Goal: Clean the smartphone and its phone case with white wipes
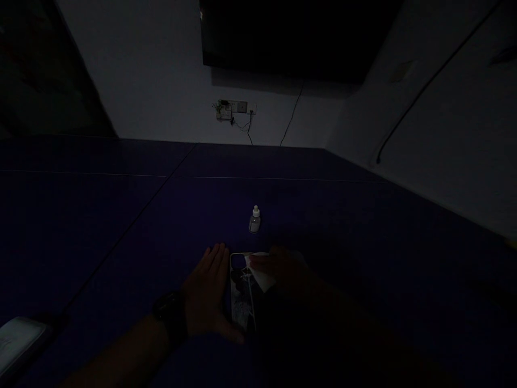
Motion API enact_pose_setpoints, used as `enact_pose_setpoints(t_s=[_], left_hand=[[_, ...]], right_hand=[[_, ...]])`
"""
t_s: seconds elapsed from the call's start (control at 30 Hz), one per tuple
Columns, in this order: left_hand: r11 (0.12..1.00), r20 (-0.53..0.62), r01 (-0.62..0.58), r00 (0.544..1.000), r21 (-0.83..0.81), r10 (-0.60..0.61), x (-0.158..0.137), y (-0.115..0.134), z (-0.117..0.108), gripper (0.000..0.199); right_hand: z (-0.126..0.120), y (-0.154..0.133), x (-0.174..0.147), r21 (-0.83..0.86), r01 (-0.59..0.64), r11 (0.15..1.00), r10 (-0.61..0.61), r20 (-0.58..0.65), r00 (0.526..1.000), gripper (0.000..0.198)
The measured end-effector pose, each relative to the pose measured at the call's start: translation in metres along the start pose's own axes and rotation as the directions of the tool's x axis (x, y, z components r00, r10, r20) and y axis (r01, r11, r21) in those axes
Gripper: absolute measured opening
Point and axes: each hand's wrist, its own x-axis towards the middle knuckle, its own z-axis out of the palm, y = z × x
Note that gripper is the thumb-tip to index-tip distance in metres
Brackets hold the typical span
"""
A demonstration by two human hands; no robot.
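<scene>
A phone case (241, 302) with a dark picture on its back and a camera cut-out at the top lies flat on the dark blue floor. My left hand (208, 293) rests flat along its left edge, fingers stretched out, thumb near the lower edge. Over the upper right of the case, my right hand (283, 267) presses a white tissue (263, 280) with its fingers; deep shadow hides much of this hand and the case's right side. Just beyond the case stands a small clear bottle (254, 222) with a white cap, upright and untouched.
The room is very dim. At the lower left lies a pale, box-like object (20, 342), cut off by the frame. A wall socket strip (233, 106) with cables sits low on the far wall, beneath a large black screen (291, 37).
</scene>
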Motion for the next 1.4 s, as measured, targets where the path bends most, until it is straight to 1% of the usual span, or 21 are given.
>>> enact_pose_setpoints(t_s=[0.1, 0.2, 0.27, 0.37, 0.43, 0.53, 0.6, 0.7, 0.77, 0.87, 0.93, 1.0, 1.07, 1.13, 1.23, 1.3, 1.4], left_hand=[[1.0, -0.003, -0.011, 1.0, 0.007, 0.011, -0.001, -0.001, -0.001, 0.151], [1.0, -0.017, -0.018, 1.0, 0.016, 0.018, -0.002, -0.001, -0.001, 0.145], [1.0, -0.014, -0.009, 1.0, 0.014, 0.009, -0.002, -0.002, 0.0, 0.145], [1.0, -0.004, 0.002, 1.0, 0.013, -0.002, -0.001, -0.001, -0.001, 0.147], [1.0, 0.0, -0.001, 1.0, 0.015, 0.001, 0.0, 0.001, -0.003, 0.146], [1.0, 0.027, 0.005, 1.0, 0.014, -0.005, 0.001, 0.003, -0.006, 0.144], [1.0, 0.023, 0.009, 1.0, 0.008, -0.009, 0.002, 0.004, -0.007, 0.143], [1.0, 0.011, 0.01, 1.0, 0.005, -0.01, 0.002, 0.006, -0.007, 0.142], [1.0, 0.017, 0.013, 1.0, 0.007, -0.013, 0.002, 0.006, -0.007, 0.144], [1.0, 0.011, 0.021, 1.0, 0.016, -0.021, 0.001, 0.006, -0.008, 0.145], [0.999, 0.026, 0.027, 0.999, 0.035, -0.028, 0.001, 0.006, -0.009, 0.144], [0.998, 0.064, 0.033, 0.997, 0.052, -0.036, 0.002, 0.006, -0.011, 0.143], [0.997, 0.1, 0.041, 0.994, 0.06, -0.047, 0.002, 0.007, -0.012, 0.143], [0.997, 0.113, 0.048, 0.992, 0.064, -0.055, 0.003, 0.007, -0.012, 0.145], [0.997, 0.067, 0.037, 0.997, 0.071, -0.042, 0.002, 0.006, -0.01, 0.146], [0.997, 0.046, 0.021, 0.999, 0.075, -0.024, 0.001, 0.005, -0.01, 0.145], [0.997, 0.054, 0.011, 0.998, 0.073, -0.015, 0.001, 0.005, -0.01, 0.145]], right_hand=[[-0.003, 0.0, 0.001, -0.026, 0.001, 1.0, -0.001, 0.024, 1.0, 0.054], [-0.008, 0.0, 0.004, -0.055, -0.046, 0.997, 0.049, 0.047, 0.998, 0.055], [-0.011, 0.0, 0.005, -0.081, -0.068, 0.994, 0.073, 0.065, 0.995, 0.055], [-0.01, -0.002, 0.004, -0.088, -0.003, 0.996, 0.013, 0.111, 0.994, 0.056], [-0.008, -0.004, 0.004, -0.093, 0.02, 0.995, -0.012, 0.092, 0.996, 0.059], [-0.005, -0.005, 0.005, -0.139, -0.037, 0.99, 0.041, 0.03, 0.999, 0.061], [-0.005, -0.004, 0.005, -0.16, -0.059, 0.985, 0.065, 0.038, 0.997, 0.059], [-0.005, -0.003, 0.004, -0.144, -0.027, 0.989, 0.039, 0.079, 0.996, 0.057], [-0.003, -0.003, 0.003, -0.125, -0.019, 0.992, 0.027, 0.06, 0.998, 0.059], [-0.003, -0.003, 0.004, -0.129, -0.069, 0.989, 0.074, 0.034, 0.997, 0.061], [-0.007, -0.004, 0.004, -0.138, -0.08, 0.987, 0.091, 0.079, 0.993, 0.06], [-0.012, -0.005, 0.003, -0.128, -0.057, 0.99, 0.076, 0.143, 0.987, 0.061], [-0.016, -0.006, 0.002, -0.115, -0.046, 0.992, 0.065, 0.165, 0.984, 0.061], [-0.017, -0.007, 0.002, -0.118, -0.068, 0.991, 0.085, 0.142, 0.986, 0.061], [-0.015, -0.008, 0.002, -0.14, -0.105, 0.985, 0.121, 0.108, 0.987, 0.061], [-0.013, -0.007, 0.003, -0.146, -0.106, 0.984, 0.123, 0.115, 0.986, 0.06], [-0.011, -0.008, 0.004, -0.139, -0.1, 0.985, 0.115, 0.104, 0.988, 0.06]])
